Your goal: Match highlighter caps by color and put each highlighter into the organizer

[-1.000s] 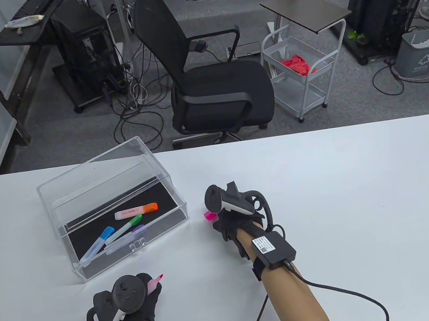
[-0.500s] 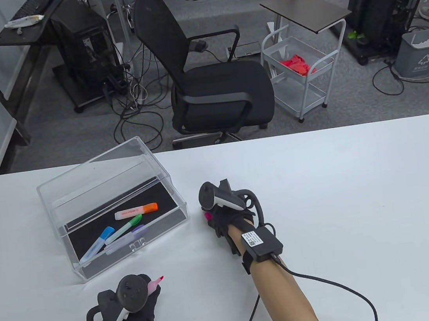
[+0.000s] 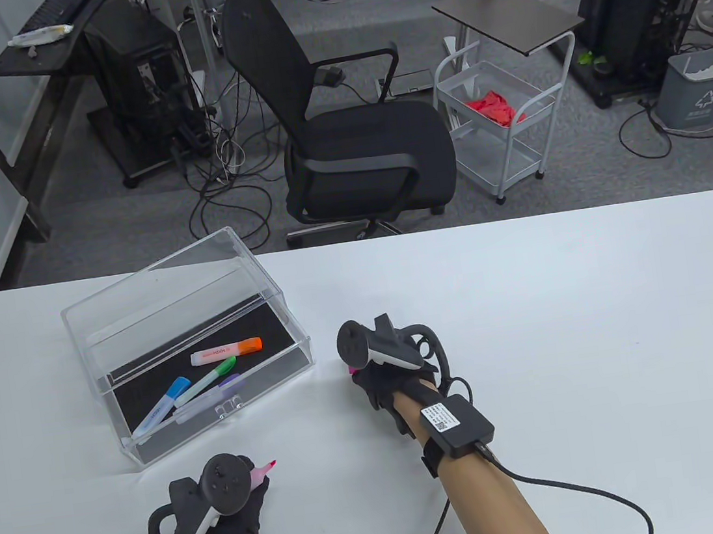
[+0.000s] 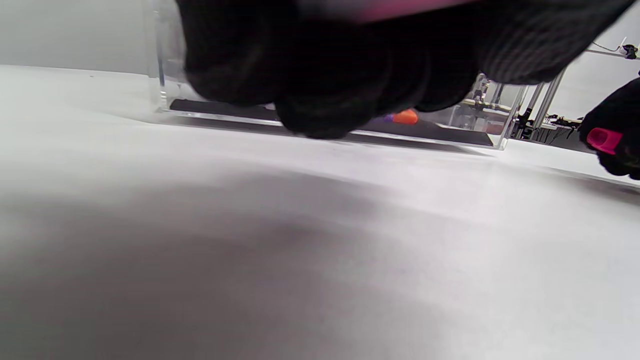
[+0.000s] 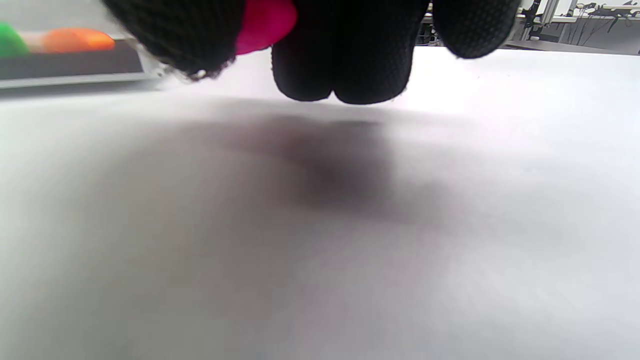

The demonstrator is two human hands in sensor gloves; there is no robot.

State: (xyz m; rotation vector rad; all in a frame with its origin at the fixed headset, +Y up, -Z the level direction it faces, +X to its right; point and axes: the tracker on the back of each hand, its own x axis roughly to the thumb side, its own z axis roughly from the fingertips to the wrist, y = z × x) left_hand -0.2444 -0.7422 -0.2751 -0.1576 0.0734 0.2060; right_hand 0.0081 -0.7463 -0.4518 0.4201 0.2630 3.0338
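Table view: left hand [image 3: 217,528], lower left of frame, fingers curled round an uncapped pink highlighter [image 3: 262,470]; its tip pokes out past the glove, long axis pointing toward upper right. Right hand [image 3: 394,377], centre, grips a magenta cap [image 3: 351,368], mostly hidden. Clear acrylic organizer [image 3: 186,342] on the white desk [image 3: 568,331] holds capped highlighters.

Left wrist view: cap [image 4: 604,140] at right edge, in the dark glove.

Right wrist view: cap [image 5: 265,22] sits between curled fingers [image 5: 345,55], above the desk.

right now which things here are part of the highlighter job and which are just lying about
Part of the job:
- pink highlighter, uncapped, held in the left hand
- pink cap, held in the right hand
- clear organizer holding the orange, green, blue and purple highlighters

Just lying about:
- office chair
- white cart
- grey bin
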